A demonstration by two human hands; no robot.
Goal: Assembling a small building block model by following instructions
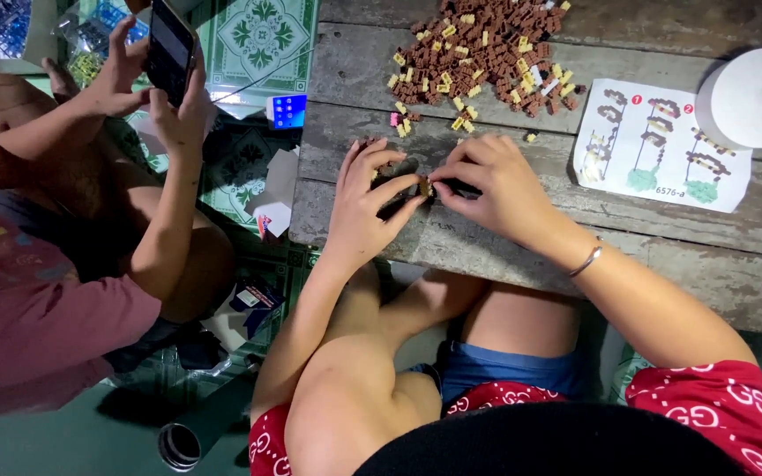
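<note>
Both hands meet over the near edge of the table, close to its left corner. The left hand (365,204) comes up from the bent left forearm, palm down, fingers (352,161) curled, thumb and forefinger stretched right into a pinch. The right hand (496,181) reaches in from the right, forearm slanting across the near edge, a thin bangle on the wrist. Its fingers curl leftward, tips pinched against those of the left hand. Both knees are folded beneath the near edge.

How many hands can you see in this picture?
4. The person's left hand and right hand pinch small bricks at the wooden table; a neighbour's two hands hold a phone.
</note>
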